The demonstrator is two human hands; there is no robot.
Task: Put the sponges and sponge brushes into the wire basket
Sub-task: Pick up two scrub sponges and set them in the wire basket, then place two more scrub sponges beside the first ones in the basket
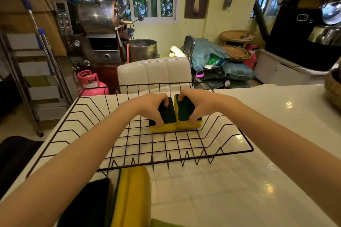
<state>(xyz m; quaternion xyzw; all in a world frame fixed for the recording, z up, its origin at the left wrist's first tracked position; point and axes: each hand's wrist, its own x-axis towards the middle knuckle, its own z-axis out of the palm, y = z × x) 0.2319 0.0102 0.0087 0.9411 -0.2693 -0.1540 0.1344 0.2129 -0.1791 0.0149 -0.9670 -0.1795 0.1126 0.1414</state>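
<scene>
A black wire basket [186,159] stands on the white counter. Inside it, toward the far side, two yellow sponges with dark green scouring tops lie side by side and touch. My left hand [151,105] grips the left sponge [167,118] from above. My right hand [195,100] grips the right sponge [186,110], fingers at its far end and thumb at its near edge. More yellow and green sponges [131,197] lie stacked on the counter in front of the basket, at the bottom left; my left forearm hides part of them.
The white counter [239,190] extends to the right and front of the basket. A woven basket [333,86] sits at the counter's far right edge. Behind the counter stand a white chair back [155,73], a pink gas cylinder [90,83] and a metal machine [96,24].
</scene>
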